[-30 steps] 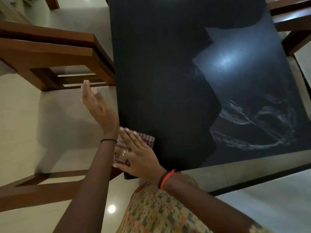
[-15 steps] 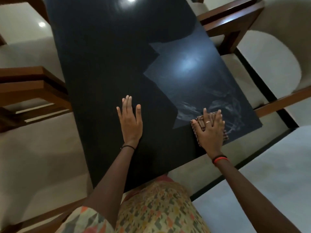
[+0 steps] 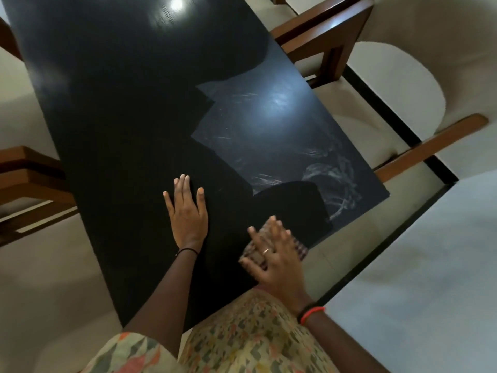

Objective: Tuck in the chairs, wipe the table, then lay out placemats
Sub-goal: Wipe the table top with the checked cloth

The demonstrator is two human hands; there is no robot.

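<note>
A glossy black table (image 3: pixel 129 109) fills the middle of the head view. My right hand (image 3: pixel 274 259) presses flat on a checkered cloth (image 3: pixel 300 249) at the table's near edge, fingers spread over it. My left hand (image 3: pixel 187 211) lies flat and open on the tabletop to the left of the cloth, holding nothing. White wipe streaks (image 3: pixel 333 179) show on the table's right near corner. A wooden chair (image 3: pixel 333 33) with a pale cushion stands tucked at the right side, and another wooden chair (image 3: pixel 29 181) stands at the left side.
A second wooden chair frame (image 3: pixel 430 141) runs along the right near corner. Pale floor tiles (image 3: pixel 419 265) with a black strip (image 3: pixel 382 238) lie to the right. My patterned clothing (image 3: pixel 242 335) is against the near table edge. A ceiling light reflects at the table's far end.
My right hand slid the cloth from the left near corner to the right, then back toward the near edge. My left hand came down from the table's left edge and now rests flat on top.
</note>
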